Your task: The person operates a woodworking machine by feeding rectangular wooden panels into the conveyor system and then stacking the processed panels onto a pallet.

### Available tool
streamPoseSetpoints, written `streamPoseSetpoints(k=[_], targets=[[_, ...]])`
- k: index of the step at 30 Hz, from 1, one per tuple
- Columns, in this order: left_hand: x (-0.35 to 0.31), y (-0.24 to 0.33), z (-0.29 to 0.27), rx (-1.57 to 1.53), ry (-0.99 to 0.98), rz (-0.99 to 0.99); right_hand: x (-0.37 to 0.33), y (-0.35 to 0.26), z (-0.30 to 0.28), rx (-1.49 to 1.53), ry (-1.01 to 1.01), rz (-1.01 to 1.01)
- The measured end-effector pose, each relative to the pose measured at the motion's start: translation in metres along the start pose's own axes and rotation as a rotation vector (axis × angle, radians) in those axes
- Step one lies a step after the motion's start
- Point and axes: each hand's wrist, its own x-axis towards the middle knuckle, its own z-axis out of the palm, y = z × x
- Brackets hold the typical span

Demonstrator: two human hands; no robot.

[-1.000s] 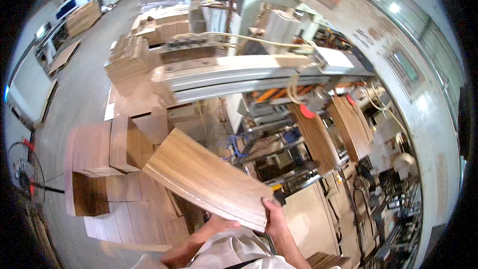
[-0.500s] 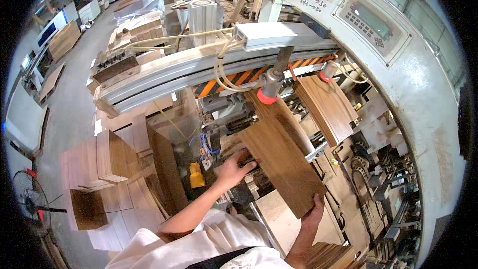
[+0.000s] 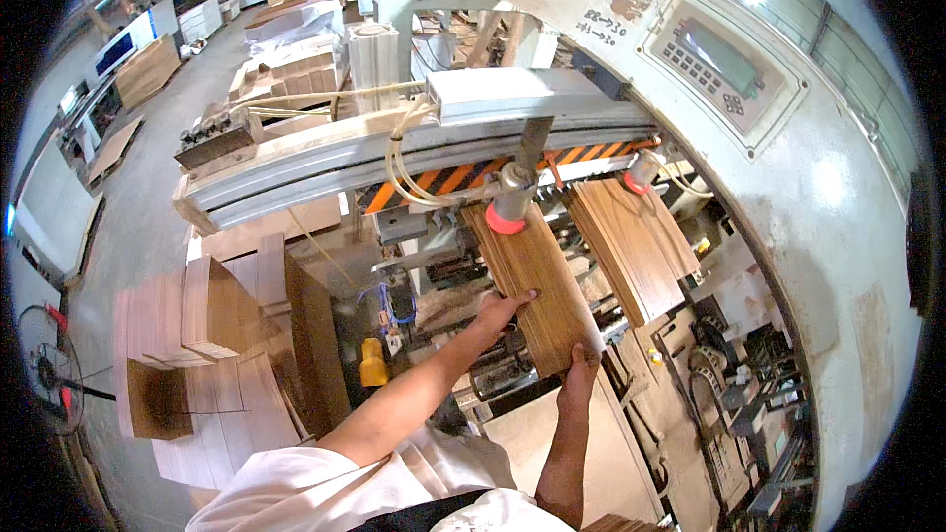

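Both my hands are on a brown wooden board (image 3: 548, 307) that lies in line with the boards under a cylinder clamp with a red ring (image 3: 506, 217). My left hand (image 3: 503, 313) grips its left edge, thumb on top and the other fingers mostly hidden. At the near right corner, my right hand (image 3: 579, 366) holds the board's end with the thumb on top. To the right, a stack of similar boards (image 3: 641, 254) sits below a second red-ringed clamp (image 3: 639, 177).
A grey-white beam (image 3: 325, 172) with hoses spans ahead. On the right rises a machine housing with a control panel (image 3: 724, 69). Stacked wooden panels (image 3: 227, 310) stand at left, near a yellow fitting (image 3: 372, 365). A pale board (image 3: 552, 438) lies close in front of me.
My hands have carried the board forward and slightly left, turning it into line with the boards under the near clamp. The view has shifted a little.
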Motion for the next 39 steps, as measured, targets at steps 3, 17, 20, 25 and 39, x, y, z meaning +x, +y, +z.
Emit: streamPoseSetpoints(k=[3,17,20,25,39], targets=[[0.017,-0.009,-0.017,0.083,0.084,-0.078,0.005,-0.002,0.008,0.025,0.009,0.102],[0.021,-0.011,-0.036,0.158,0.109,0.023,-0.054,-0.045,0.014,-0.099,-0.169,0.001],[0.031,-0.001,-0.032,0.252,0.138,-0.032,-0.042,-0.043,0.019,-0.174,-0.126,-0.049],[0.054,-0.035,-0.053,0.215,0.09,-0.006,-0.05,-0.049,0.025,-0.027,-0.133,-0.016],[0.03,0.004,-0.04,0.43,0.081,-0.038,-0.045,-0.044,0.01,0.057,-0.093,0.018]])
